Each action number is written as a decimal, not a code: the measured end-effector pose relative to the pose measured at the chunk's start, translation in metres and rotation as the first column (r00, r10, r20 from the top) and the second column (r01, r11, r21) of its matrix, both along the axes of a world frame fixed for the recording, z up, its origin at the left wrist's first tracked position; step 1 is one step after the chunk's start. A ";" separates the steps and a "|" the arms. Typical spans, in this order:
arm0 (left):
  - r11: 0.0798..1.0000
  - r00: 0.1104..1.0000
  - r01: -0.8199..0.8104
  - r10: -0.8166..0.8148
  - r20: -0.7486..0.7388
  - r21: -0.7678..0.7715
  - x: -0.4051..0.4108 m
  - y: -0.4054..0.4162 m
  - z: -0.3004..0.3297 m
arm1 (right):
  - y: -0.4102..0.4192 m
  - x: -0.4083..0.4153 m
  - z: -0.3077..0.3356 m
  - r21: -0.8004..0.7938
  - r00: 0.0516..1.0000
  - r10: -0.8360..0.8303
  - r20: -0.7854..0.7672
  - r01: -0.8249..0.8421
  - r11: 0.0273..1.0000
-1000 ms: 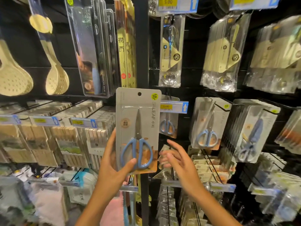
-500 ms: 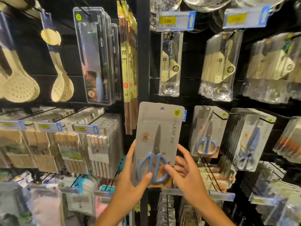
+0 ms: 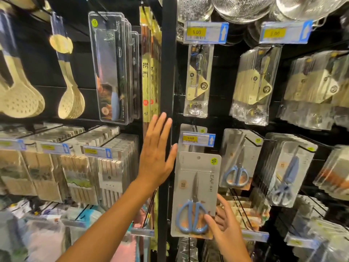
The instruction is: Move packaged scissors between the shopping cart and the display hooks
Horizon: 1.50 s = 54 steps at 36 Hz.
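Since half a second ago the left hand [image 3: 156, 157] has let go of the scissors pack [image 3: 195, 195] and risen beside the black upright post [image 3: 168, 91], and the pack has shifted right and lower, under the price tag [image 3: 198, 139].

Largest around it is the dark hook wall. Left of the post hang pale slotted spoons [image 3: 20, 97], clear knife packs [image 3: 111, 72] and tall chopstick packs [image 3: 146, 72], with rows of bamboo packs [image 3: 79, 173] below behind blue price tags. Right of the post, metal strainers [image 3: 243, 8] sit at the top, bagged utensils [image 3: 198, 82] hang beneath them, and lower down hang more scissors packs [image 3: 238, 161] and a thick row of them [image 3: 289, 173] further right.

The left hand is spread flat, fingers straight and apart, holding nothing, its thumb tip just beside the pack's top left corner. The right hand [image 3: 224, 225] pinches the pack at its lower right edge, thumb on the front by the blue handles, the other fingers behind the card. The pack stands nearly upright in front of the hook; its hanging hole sits below the price tag, which partly covers another pack hanging behind it. Whether the hole is on the hook I cannot tell.
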<state>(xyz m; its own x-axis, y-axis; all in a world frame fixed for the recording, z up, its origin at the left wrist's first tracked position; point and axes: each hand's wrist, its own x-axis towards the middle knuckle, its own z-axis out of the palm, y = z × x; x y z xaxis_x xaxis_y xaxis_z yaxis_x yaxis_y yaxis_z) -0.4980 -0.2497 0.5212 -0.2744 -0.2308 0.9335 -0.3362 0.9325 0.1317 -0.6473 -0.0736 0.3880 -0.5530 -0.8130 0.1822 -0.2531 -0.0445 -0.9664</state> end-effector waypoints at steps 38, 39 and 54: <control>0.998 0.998 0.056 -0.057 -0.038 -0.030 -0.019 -0.030 -0.023 | -0.047 -0.020 0.032 -0.095 0.998 0.044 -0.047 -0.049 0.994; 0.998 0.998 0.057 -0.058 -0.039 -0.032 -0.019 -0.030 -0.023 | -0.046 -0.020 0.033 -0.097 0.997 0.048 -0.052 -0.053 0.994; 0.997 0.996 0.079 -0.080 -0.048 -0.019 -0.020 -0.031 -0.024 | -0.048 -0.026 0.035 -0.152 0.983 0.178 0.045 -0.170 0.974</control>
<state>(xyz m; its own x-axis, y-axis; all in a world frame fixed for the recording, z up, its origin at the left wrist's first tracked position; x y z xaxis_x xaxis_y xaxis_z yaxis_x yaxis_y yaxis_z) -0.5175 -0.2810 0.4973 -0.2456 -0.1942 0.9497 -0.2548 0.9582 0.1301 -0.6732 -0.1219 0.4232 -0.4186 -0.8645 0.2780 -0.1725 -0.2249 -0.9590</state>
